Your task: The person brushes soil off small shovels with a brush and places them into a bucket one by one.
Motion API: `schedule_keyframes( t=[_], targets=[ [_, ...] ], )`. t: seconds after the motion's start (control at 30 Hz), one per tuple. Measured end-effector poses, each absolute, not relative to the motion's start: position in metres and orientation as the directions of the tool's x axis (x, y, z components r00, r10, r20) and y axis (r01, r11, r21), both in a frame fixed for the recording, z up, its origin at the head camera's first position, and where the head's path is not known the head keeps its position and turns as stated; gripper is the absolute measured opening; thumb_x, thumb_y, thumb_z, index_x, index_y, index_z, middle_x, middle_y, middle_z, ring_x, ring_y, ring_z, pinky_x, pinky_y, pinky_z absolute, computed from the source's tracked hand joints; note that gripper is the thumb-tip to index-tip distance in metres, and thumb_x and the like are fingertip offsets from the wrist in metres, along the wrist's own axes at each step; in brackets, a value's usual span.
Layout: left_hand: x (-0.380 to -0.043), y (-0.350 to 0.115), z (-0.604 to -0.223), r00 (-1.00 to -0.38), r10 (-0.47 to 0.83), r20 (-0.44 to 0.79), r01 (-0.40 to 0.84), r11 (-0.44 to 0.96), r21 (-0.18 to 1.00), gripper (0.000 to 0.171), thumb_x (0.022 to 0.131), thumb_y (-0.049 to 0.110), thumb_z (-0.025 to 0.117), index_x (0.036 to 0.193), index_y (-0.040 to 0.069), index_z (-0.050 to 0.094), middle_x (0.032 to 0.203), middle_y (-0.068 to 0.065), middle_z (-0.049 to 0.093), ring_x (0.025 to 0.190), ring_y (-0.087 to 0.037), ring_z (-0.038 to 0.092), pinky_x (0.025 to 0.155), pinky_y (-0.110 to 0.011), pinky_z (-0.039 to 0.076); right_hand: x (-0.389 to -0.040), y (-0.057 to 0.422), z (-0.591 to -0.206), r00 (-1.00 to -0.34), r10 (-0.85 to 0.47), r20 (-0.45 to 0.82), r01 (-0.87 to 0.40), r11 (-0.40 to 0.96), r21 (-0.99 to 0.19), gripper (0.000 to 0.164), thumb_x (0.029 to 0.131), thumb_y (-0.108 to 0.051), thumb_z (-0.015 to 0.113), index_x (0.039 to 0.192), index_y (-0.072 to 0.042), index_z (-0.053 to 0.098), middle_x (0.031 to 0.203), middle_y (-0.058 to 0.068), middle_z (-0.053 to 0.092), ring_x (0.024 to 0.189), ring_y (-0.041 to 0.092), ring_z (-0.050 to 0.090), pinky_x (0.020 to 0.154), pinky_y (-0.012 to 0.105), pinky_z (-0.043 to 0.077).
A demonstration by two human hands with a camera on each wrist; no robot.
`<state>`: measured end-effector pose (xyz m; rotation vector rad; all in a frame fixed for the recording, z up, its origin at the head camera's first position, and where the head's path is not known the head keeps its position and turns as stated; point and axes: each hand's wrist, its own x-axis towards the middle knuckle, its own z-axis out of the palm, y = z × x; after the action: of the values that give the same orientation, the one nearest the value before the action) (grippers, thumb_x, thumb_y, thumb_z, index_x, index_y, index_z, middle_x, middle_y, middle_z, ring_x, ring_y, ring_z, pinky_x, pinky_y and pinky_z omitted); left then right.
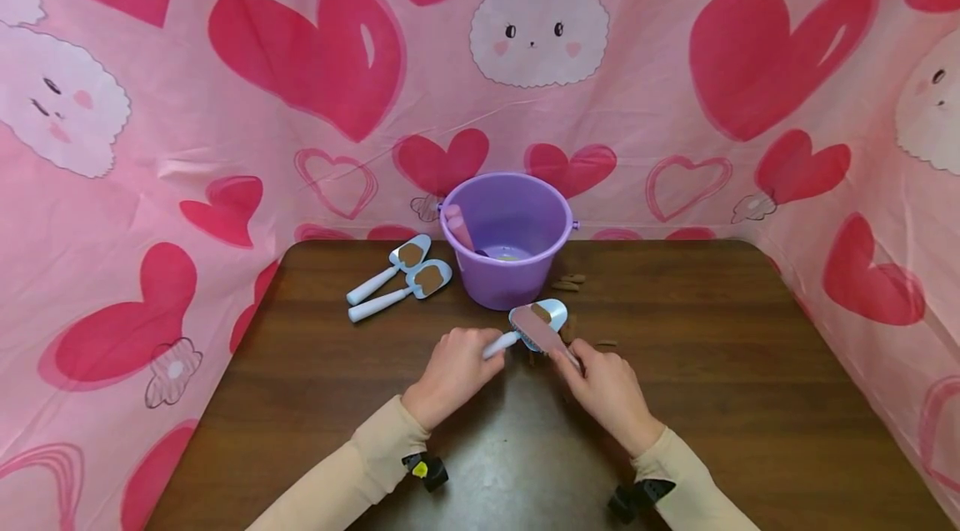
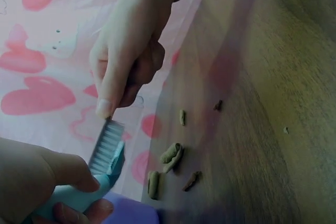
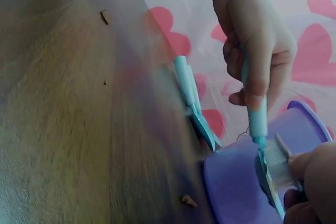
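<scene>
My left hand (image 1: 457, 373) grips the pale handle of a small light-blue trowel (image 1: 557, 312) in front of the bucket. A brown patch shows on the trowel's blade. From the right, my right hand (image 1: 611, 389) holds a brush (image 1: 538, 329) with a dusty-pink back, laid across the blade. Its bristles (image 2: 105, 148) face the trowel in the left wrist view. In the right wrist view, the left thumb lies along the trowel handle (image 3: 257, 121) and the brush is partly hidden by the right hand's fingers.
A purple bucket (image 1: 498, 285) stands at the back of the table, with pink handles (image 1: 461, 229) inside. Left of it lie two more trowels (image 1: 410, 254) with brown patches on their blades. Brown clumps (image 2: 172, 156) are scattered on the tabletop. A heart-patterned cloth hangs around the table.
</scene>
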<state>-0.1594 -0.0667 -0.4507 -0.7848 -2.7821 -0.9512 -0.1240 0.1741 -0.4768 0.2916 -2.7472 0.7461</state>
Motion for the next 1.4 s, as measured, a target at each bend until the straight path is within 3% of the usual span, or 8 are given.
schedule_keyframes(
  t=[0.33,0.73,0.93,1.13,1.27,1.4],
  targets=[
    [-0.16,-0.066,-0.448,-0.851,0.451,0.269,0.52,0.65,0.554,0.009,0.092,0.009,0.074,0.101,0.006,0.076,0.078,0.0,0.068,0.062,-0.01,0.055,0.058,-0.027,0.048,-0.127,0.176,-0.474,-0.934,-0.087,0.346,-0.224,0.898,-0.379,0.035,0.094,-0.035,0.077,0.077,-0.016,0.054,0.056,-0.005,0.037,0.049,0.017,0.038,0.044,0.033,0.028],
    [-0.16,-0.064,-0.448,-0.848,0.455,0.27,0.522,0.635,0.57,0.012,0.094,0.008,0.073,0.105,0.005,0.076,0.079,-0.001,0.068,0.063,-0.01,0.055,0.058,-0.024,0.048,-0.129,0.174,-0.473,-0.948,-0.022,0.318,-0.172,0.875,-0.453,0.034,0.096,-0.034,0.075,0.078,-0.012,0.057,0.057,-0.002,0.043,0.05,0.017,0.04,0.048,0.033,0.032],
    [-0.16,-0.063,-0.451,-0.845,0.454,0.284,0.53,0.636,0.56,0.01,0.093,0.008,0.074,0.102,0.005,0.076,0.077,-0.001,0.067,0.062,-0.01,0.055,0.057,-0.024,0.048,-0.13,0.173,-0.472,-0.94,-0.008,0.342,-0.161,0.893,-0.421,0.035,0.096,-0.035,0.075,0.078,-0.012,0.056,0.056,0.0,0.043,0.048,0.02,0.041,0.046,0.034,0.031],
    [-0.158,-0.062,-0.453,-0.855,0.448,0.262,0.512,0.64,0.573,0.009,0.093,0.008,0.074,0.101,0.005,0.076,0.077,-0.001,0.067,0.061,-0.009,0.054,0.055,-0.024,0.047,-0.131,0.178,-0.474,-0.917,-0.021,0.398,-0.185,0.907,-0.378,0.037,0.096,-0.035,0.075,0.075,-0.013,0.053,0.054,0.0,0.04,0.047,0.023,0.042,0.045,0.036,0.03],
    [-0.157,-0.063,-0.456,-0.863,0.435,0.257,0.499,0.651,0.572,0.009,0.092,0.009,0.074,0.1,0.006,0.076,0.076,0.0,0.067,0.06,-0.009,0.055,0.055,-0.026,0.047,-0.131,0.182,-0.474,-0.9,-0.031,0.434,-0.231,0.879,-0.417,0.032,0.094,-0.028,0.077,0.077,-0.012,0.055,0.055,-0.003,0.038,0.047,0.018,0.039,0.045,0.034,0.03],
    [-0.158,-0.065,-0.457,-0.871,0.423,0.249,0.485,0.662,0.571,0.008,0.092,0.009,0.074,0.099,0.007,0.076,0.076,0.001,0.066,0.061,-0.01,0.054,0.056,-0.027,0.048,-0.13,0.181,-0.473,-0.919,-0.088,0.385,-0.268,0.855,-0.444,0.028,0.093,-0.028,0.079,0.081,-0.012,0.059,0.056,-0.007,0.037,0.049,0.012,0.036,0.047,0.03,0.029]
  ],
)
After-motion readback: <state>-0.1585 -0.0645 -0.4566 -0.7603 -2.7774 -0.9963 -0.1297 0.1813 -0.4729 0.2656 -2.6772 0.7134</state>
